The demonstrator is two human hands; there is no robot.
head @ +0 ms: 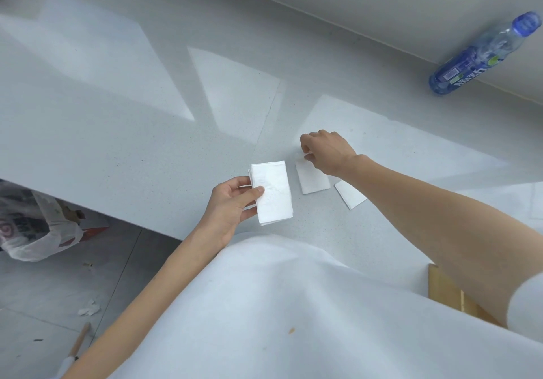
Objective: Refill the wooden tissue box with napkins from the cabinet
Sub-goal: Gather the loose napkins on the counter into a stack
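Observation:
My left hand (232, 205) holds a small stack of folded white napkins (273, 192) just above the grey counter (117, 143). My right hand (326, 150) reaches over the counter and pinches the far end of a single folded napkin (313, 180) lying flat. Another folded napkin (349, 193) lies to its right, partly under my right forearm. A corner of the wooden tissue box (446, 293) shows at the lower right, mostly hidden by my arm and white clothing.
A blue plastic water bottle (482, 55) stands at the back right near the wall. Below the counter's left edge are a white plastic bag (32, 228), paper scraps (88, 309) and a wooden handle (79, 340) on the tiled floor.

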